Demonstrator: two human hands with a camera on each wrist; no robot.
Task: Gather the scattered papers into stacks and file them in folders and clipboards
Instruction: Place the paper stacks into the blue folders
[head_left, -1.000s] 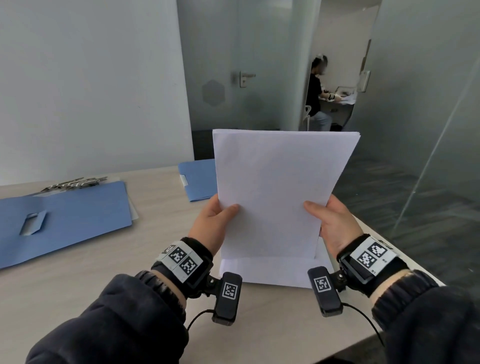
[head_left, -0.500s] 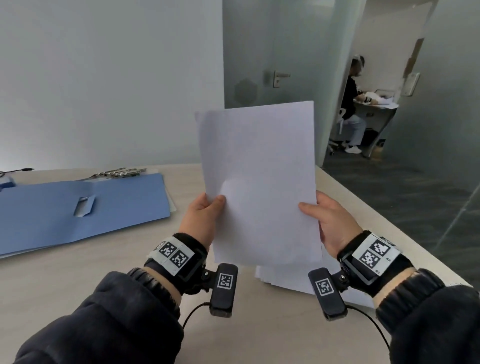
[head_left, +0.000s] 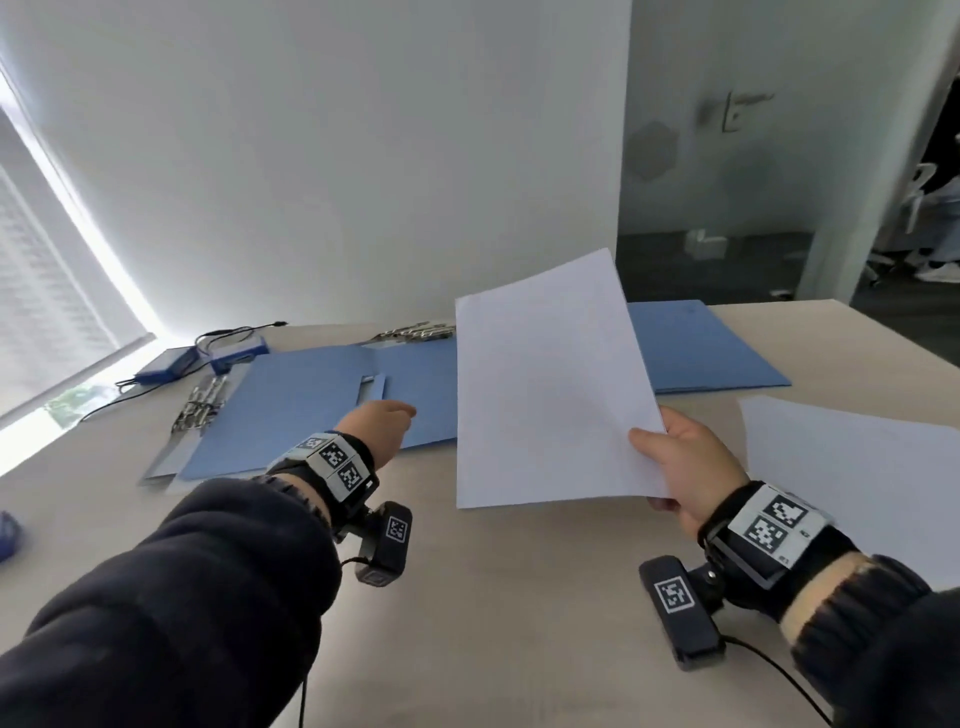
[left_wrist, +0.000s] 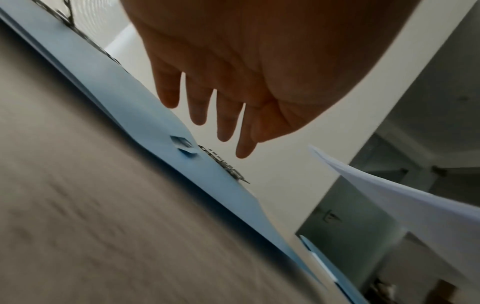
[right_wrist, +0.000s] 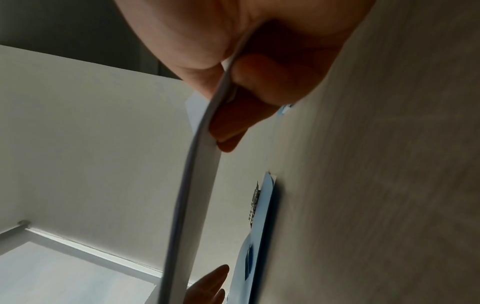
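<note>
Two hands; right hand (head_left: 688, 465) at lower right of the head view pinches one paper stack (head_left: 550, 384) by its near right corner, thumb on top, fingers (right_wrist: 262, 86) curled under as the right wrist view shows; stack held off the tabletop (head_left: 519, 597), tilted up, centre frame; sheet count cannot be told, edge looks several sheets thick; left hand (head_left: 376, 423) left of the stack, holding nothing, fingers (left_wrist: 198, 111) straight and slightly spread over the near folder, not clearly touching it.

Two blue folders; near folder (head_left: 311, 400) centre left, lying flat, small clip tab (head_left: 374, 387) on its face, right part hidden behind the stack; far folder (head_left: 706, 353) centre right, left part hidden by the stack; one loose paper pile (head_left: 852, 467) at right edge, cut off by the frame, sheets not countable.

Two metal clip clusters: one (head_left: 202, 405) at the near folder's left end, one (head_left: 415, 331) behind its far edge; shape blurred, number of clips unclear; a grey board edge shows under the folder's near left corner; two small blue-white boxes (head_left: 208, 356) with cables at upper left; one blue object (head_left: 8, 535) at left edge, cut off, cannot identify.

Wrist views are motion-blurred; tabletop grain is smeared.
</note>
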